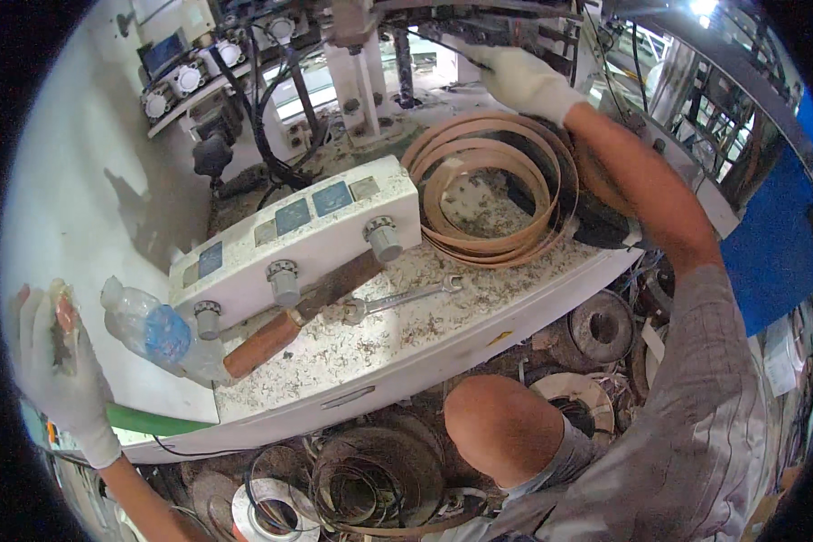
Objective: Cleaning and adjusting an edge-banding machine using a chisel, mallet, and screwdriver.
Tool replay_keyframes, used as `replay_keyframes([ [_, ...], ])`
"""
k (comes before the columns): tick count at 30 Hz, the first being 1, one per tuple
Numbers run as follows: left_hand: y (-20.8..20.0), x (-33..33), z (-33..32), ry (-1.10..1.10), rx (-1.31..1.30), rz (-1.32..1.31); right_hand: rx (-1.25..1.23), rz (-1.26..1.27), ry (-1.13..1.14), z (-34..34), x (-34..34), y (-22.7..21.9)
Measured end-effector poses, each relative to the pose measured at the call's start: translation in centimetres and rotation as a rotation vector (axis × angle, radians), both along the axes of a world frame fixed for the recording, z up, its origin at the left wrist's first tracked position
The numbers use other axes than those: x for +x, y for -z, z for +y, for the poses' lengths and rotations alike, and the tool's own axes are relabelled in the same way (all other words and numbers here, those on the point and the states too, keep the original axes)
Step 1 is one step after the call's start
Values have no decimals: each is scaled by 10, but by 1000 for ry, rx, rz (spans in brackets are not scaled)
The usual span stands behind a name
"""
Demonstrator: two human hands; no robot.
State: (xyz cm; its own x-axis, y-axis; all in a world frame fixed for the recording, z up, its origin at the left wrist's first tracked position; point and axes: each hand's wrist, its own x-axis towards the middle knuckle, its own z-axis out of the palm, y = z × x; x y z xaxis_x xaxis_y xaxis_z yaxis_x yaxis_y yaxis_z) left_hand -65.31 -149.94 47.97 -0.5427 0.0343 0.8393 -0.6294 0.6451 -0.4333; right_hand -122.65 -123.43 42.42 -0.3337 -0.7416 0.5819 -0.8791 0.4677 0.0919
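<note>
My right hand [530, 84], in a white glove, reaches far back over the machine. Its fingers are closed around a thin dark rod [456, 50] that points up and left; its kind is unclear. Below that hand lies a loose coil of brown flat band [488, 253]. At the far left my gloved left hand [59, 370] is raised beside the white panel [72, 208], fingers stretched upward. A pinkish patch shows at its fingers; I cannot make out whether it is bare skin or a small object.
A white control box [298, 239] with grey knobs stands on the debris-strewn ledge. Beside it are a crumpled plastic bottle [158, 330], a wooden-handled blade tool [266, 343] and a wrench [405, 298]. Coils and rings [370, 479] lie on the floor near my knee [501, 425].
</note>
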Motion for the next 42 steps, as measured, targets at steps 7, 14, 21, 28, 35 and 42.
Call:
replay_keyframes([
  [7,-3,4,0,-69,-61,-54,27,-41,-43,58,10,-2],
  [14,6,-13,5,-121,-124,-41,95,55,-42,110,4,-7],
  [21,-5,-7,14,-112,-151,-51,181,-69,-27,145,41,-24],
  [28,-5,-14,24,-74,-136,-5,63,-145,-212,202,87,-12],
  [35,-12,-4,43,-47,-174,8,-91,-642,-332,257,200,36],
  [42,0,0,30,-180,-95,-148,-286,-1439,-259,284,280,105],
])
